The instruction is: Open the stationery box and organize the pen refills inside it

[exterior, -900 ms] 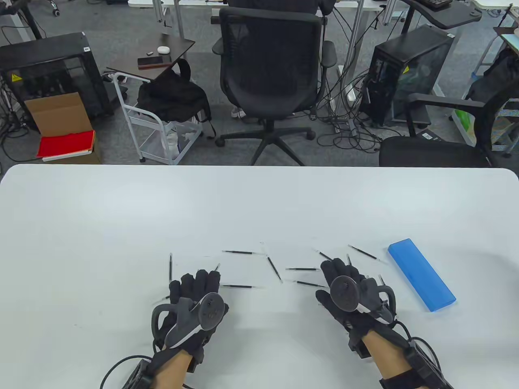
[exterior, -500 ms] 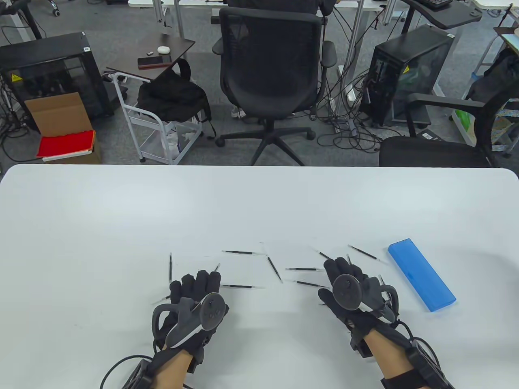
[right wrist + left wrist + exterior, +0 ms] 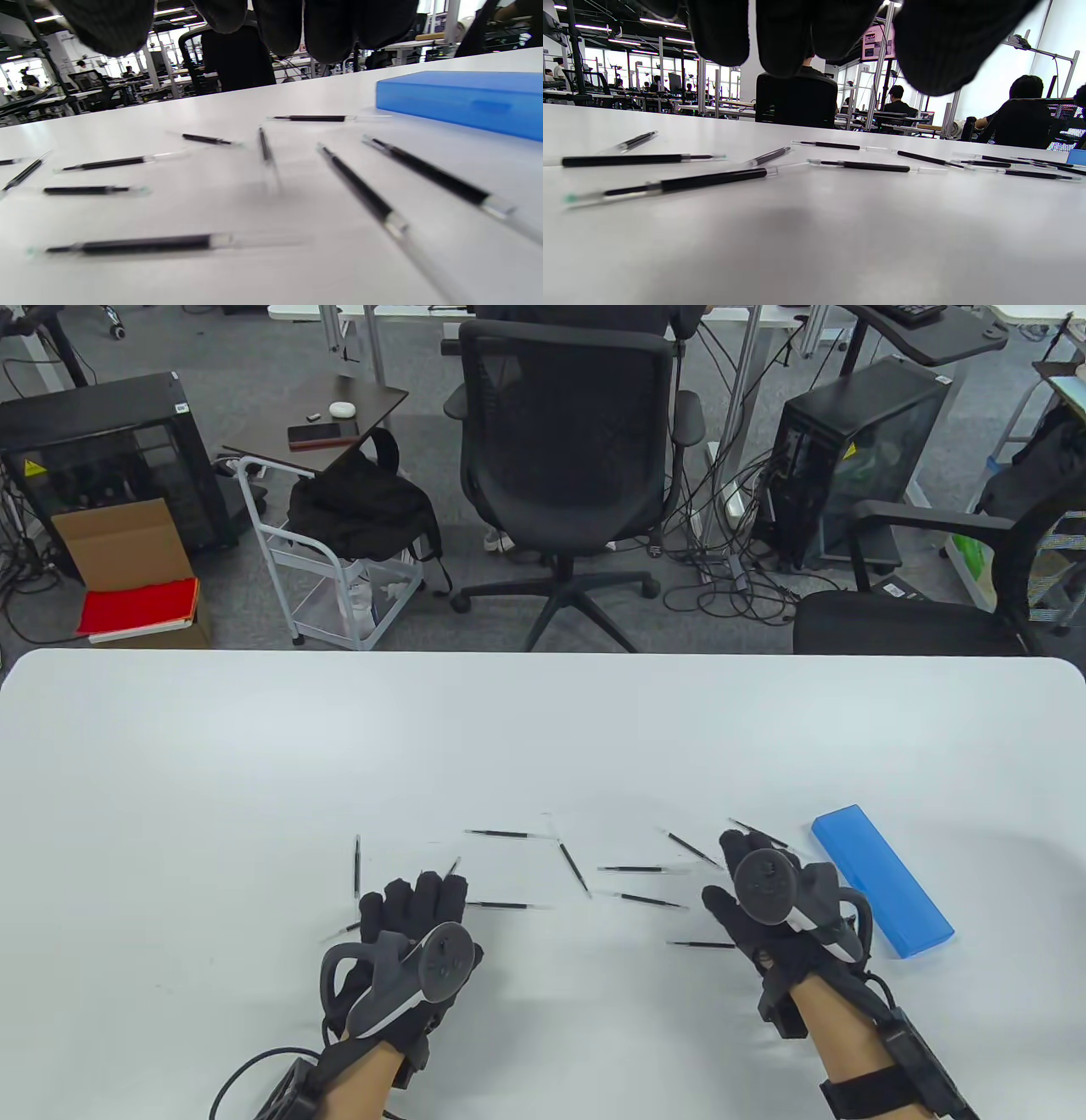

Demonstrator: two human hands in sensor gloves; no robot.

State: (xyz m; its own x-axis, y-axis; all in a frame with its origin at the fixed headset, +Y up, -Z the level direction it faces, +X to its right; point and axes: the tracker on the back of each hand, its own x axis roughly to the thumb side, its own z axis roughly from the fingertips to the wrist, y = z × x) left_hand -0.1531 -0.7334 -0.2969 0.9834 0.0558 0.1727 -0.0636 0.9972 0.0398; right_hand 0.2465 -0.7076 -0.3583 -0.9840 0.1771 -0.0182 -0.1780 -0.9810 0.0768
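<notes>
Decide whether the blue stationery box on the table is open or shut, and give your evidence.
Shut. The blue stationery box lies flat with its lid down in both the table and right wrist views; no gap or interior shows.

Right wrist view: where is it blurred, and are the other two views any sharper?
Right wrist view: nearest pen refill and the gloved fingers at the top are soft, the blue box fairly crisp. Left wrist view: closest refill smeared, far ones sharper. Table view: sharp throughout, with faint shadows under both hands on the table.
</notes>
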